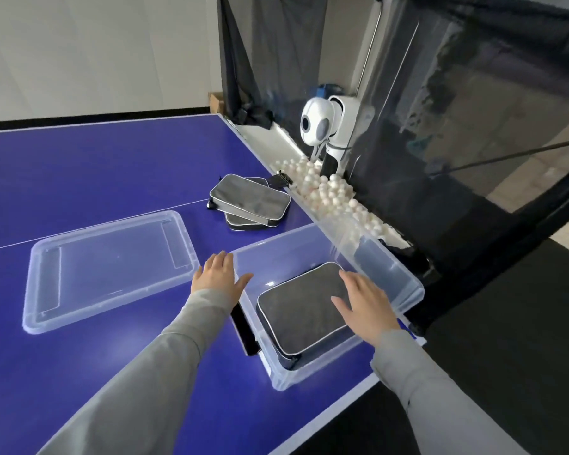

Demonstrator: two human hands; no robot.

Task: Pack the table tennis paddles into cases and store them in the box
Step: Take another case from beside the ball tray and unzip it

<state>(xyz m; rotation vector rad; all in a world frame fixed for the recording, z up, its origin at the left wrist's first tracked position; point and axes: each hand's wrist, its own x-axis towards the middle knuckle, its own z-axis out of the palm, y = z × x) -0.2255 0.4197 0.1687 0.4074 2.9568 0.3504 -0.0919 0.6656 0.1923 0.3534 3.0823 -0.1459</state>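
Your right hand (363, 303) lies flat, fingers loose, on the case (303, 310) in the box (408, 290). Left hand (217, 272) is open too, by the box's left wall. Two more cases (250, 200) sit far & a bit left, so left hand's nearer.

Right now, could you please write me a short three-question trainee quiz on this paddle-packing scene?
1. True or false: the lid is on the box.
2. How many cases lie stacked on the table beyond the box?
3. Which hand is over the case in the box: A left hand, B right hand?

Key: 1 false, it lies beside the box; 2 two; 3 B.
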